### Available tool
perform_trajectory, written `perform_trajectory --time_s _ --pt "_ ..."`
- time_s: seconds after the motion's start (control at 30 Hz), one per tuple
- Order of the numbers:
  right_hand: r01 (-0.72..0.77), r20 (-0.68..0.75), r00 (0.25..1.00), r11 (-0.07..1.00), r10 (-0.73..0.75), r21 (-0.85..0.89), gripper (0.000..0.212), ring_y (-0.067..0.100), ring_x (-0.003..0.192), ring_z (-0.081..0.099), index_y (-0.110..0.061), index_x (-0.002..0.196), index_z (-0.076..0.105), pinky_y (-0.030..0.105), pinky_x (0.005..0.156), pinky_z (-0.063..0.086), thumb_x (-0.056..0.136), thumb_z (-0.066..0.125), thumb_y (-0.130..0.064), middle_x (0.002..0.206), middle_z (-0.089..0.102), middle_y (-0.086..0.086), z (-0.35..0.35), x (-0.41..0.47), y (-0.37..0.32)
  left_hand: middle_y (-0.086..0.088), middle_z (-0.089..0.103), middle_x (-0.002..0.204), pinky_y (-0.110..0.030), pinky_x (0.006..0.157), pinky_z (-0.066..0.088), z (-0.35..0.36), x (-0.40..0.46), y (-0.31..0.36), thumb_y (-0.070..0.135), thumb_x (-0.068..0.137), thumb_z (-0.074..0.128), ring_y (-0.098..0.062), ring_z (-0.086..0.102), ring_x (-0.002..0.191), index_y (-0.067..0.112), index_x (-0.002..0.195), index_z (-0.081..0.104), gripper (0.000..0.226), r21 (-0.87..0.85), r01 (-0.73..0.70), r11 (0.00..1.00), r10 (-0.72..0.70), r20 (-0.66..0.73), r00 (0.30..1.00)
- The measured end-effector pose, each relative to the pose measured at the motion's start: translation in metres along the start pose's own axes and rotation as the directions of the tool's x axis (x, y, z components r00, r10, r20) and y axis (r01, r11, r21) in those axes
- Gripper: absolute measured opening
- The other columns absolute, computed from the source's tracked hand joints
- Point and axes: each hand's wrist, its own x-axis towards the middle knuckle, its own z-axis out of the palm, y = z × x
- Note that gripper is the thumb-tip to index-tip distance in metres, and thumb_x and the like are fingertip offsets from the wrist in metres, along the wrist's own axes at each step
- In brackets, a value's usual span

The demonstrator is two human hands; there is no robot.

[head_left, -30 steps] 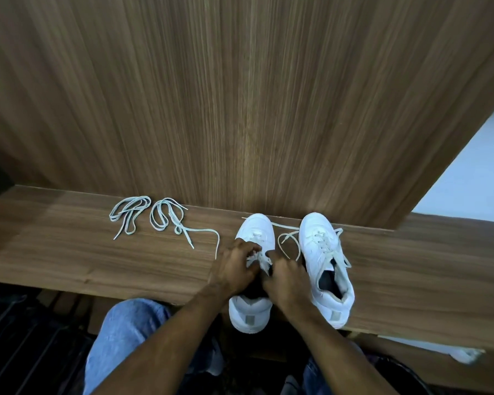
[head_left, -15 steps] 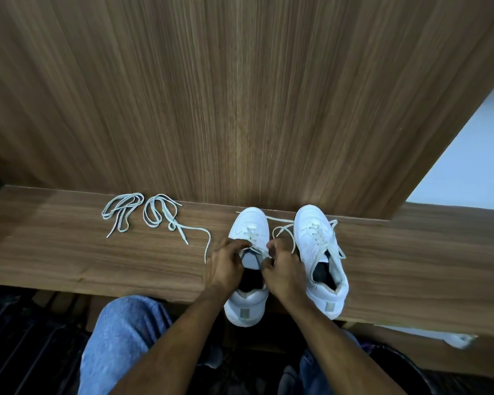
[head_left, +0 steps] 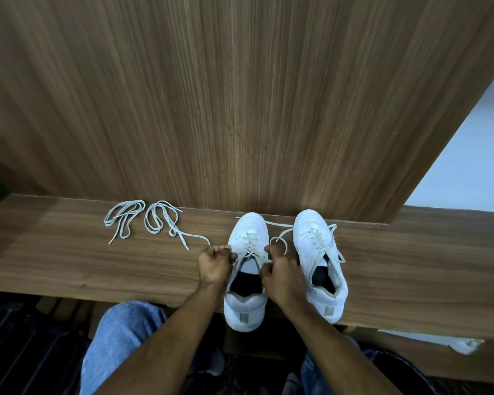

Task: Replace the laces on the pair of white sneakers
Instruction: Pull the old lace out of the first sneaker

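Two white sneakers stand side by side on a wooden ledge (head_left: 69,260), toes toward the wall. The left sneaker (head_left: 247,280) has its heel hanging over the front edge, and its lace (head_left: 250,246) is loosened. My left hand (head_left: 215,265) pinches that lace at the shoe's left side. My right hand (head_left: 281,273) pinches the lace at the right side, its loose end looping toward the right sneaker (head_left: 318,260). The right sneaker is still laced, with its ends untied. Two loose laces (head_left: 154,220) lie bundled on the ledge to the left.
A tall wood-grain panel (head_left: 240,95) rises directly behind the ledge. My knee in blue jeans (head_left: 123,337) is below the ledge's front edge. Another white object (head_left: 465,344) lies on a lower surface at the right.
Both hands have drawn apart to either side of the left sneaker, pulling its lace loose; its opening and tongue now show. The camera view has shifted slightly.
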Motion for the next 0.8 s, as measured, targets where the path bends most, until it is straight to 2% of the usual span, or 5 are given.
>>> perform_trajectory --time_s 0.3,0.4,0.6,0.7,0.8 --pt "0.001 0.002 1.0 1.0 -0.001 0.005 0.039 0.032 0.109 0.061 -0.028 0.131 0.048 0.037 0.085 0.048 0.093 0.05 -0.03 0.113 0.068 0.007 0.002 0.003 0.003 0.01 0.055 0.111 -0.035 0.077 0.049 -0.003 -0.012 0.001 0.036 0.084 0.064 -0.018 0.059 0.097 0.026 0.097 0.066 0.017 0.737 -0.635 0.232 0.416 0.515 0.749" --pt "-0.002 0.002 1.0 1.0 0.002 0.009 0.039 0.03 0.109 0.061 -0.028 0.132 0.049 0.036 0.086 0.047 0.093 0.05 -0.029 0.116 0.067 0.006 0.004 0.003 0.005 0.01 0.052 0.104 -0.037 0.073 0.05 -0.001 -0.013 0.005 0.034 0.09 0.059 -0.017 0.059 0.092 0.023 0.089 0.064 0.012 0.713 -0.643 0.279 0.486 0.473 0.735" --pt "-0.013 0.005 1.0 1.0 0.013 0.006 0.041 0.031 0.108 0.061 -0.027 0.133 0.048 0.036 0.085 0.048 0.091 0.05 -0.026 0.117 0.066 0.007 0.005 0.003 0.007 -0.018 0.061 0.096 -0.049 0.083 0.052 -0.009 0.015 0.025 0.036 0.082 0.057 -0.034 0.061 0.083 0.026 0.074 0.056 0.013 0.256 -0.349 0.902 0.399 -0.181 0.899" --pt "-0.02 0.01 1.0 1.0 0.02 -0.004 0.041 0.031 0.109 0.06 -0.028 0.132 0.047 0.035 0.084 0.047 0.091 0.05 -0.027 0.118 0.065 0.006 0.005 0.002 0.007 -0.006 0.053 0.106 -0.041 0.088 0.05 -0.015 0.012 0.023 0.015 0.082 0.064 -0.024 0.056 0.09 0.018 0.099 0.061 0.017 0.472 -0.438 0.765 0.483 0.028 0.875" --pt "-0.02 0.013 1.0 1.0 0.02 -0.012 0.038 0.032 0.107 0.06 -0.028 0.13 0.048 0.035 0.083 0.047 0.092 0.05 -0.029 0.117 0.065 0.006 0.005 0.003 0.006 0.001 0.054 0.113 -0.036 0.088 0.044 -0.015 0.0 0.014 0.029 0.078 0.065 -0.02 0.052 0.105 0.022 0.103 0.067 0.026 0.653 -0.697 0.298 0.595 0.444 0.67"
